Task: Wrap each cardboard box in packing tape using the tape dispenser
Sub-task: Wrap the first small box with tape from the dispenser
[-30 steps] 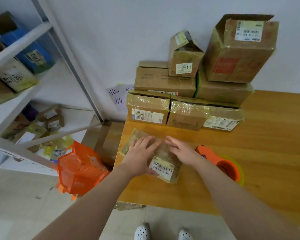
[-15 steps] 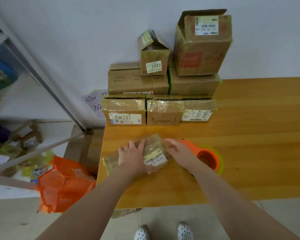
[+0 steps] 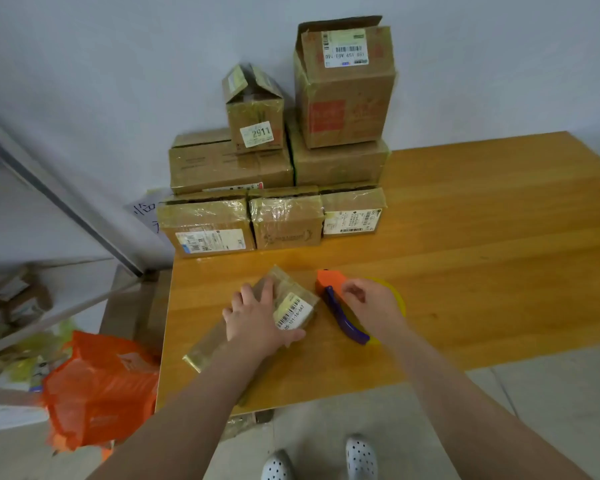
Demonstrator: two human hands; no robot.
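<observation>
a flat brown cardboard box (image 3: pixel 288 289), glossy with clear tape and bearing a white barcode label (image 3: pixel 293 311), lies aslant on a yellow wooden table (image 3: pixel 482 254). the left hand (image 3: pixel 257 320) rests flat on top of the box, fingers straight and spread, clasping nothing. just right of the box, the right hand (image 3: pixel 373 304) curls its fingers over an orange and purple tape dispenser (image 3: pixel 331 282), gripping it. beyond the box, a stack of taped cardboard boxes (image 3: pixel 284 223) stands against the wall. left of the box, an orange plastic bag (image 3: pixel 101 389) sits on the floor.
</observation>
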